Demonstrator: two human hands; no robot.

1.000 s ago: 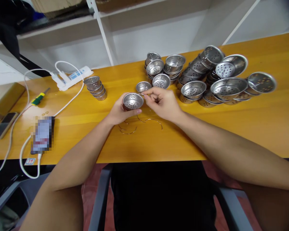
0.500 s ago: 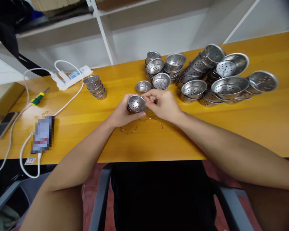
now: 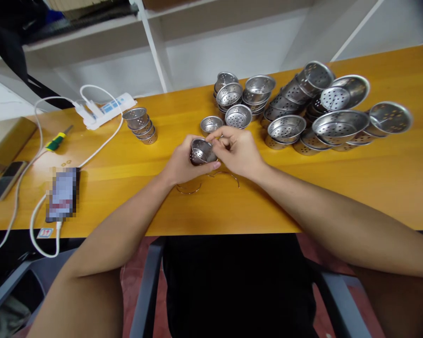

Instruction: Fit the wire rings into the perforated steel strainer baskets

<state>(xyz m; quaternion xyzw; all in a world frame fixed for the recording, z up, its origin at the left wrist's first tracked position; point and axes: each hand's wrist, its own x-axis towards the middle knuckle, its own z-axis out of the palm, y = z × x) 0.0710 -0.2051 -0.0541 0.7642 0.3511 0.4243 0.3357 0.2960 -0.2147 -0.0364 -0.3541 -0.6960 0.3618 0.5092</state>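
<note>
Behind a glossy, wood-grained orange counter, saw white shelving with flat, smooth panels and dark, cloth-like material at the upper left. Held a small perforated metal cup in the left hand over the middle of the counter, with fingers wrapped around its wall, thumb along its near side and mouth facing up. Noticed round holes dotting its shiny inside. Had the right hand at the cup's right rim, with thumb and forefinger bent close together; could not tell whether pinching anything between them.

On the near side of the hands, saw thin, shiny wires bowed into arcs, lying on the wood. Just beyond the hands, saw a single cup standing beside short stacks of similar cups, nested one into another. Farther right, noticed a cluster of wider cups, partly nested, some upright and others leaning far over, all of polished metal pierced with round holes.

To the left, saw a slightly leaning stack of cups. Beside it, found a white plastic power strip holding white plugs, then looping cables, a phone with a blurred screen, a screwdriver with a yellow-and-green handle, and a brown cardboard box.
</note>
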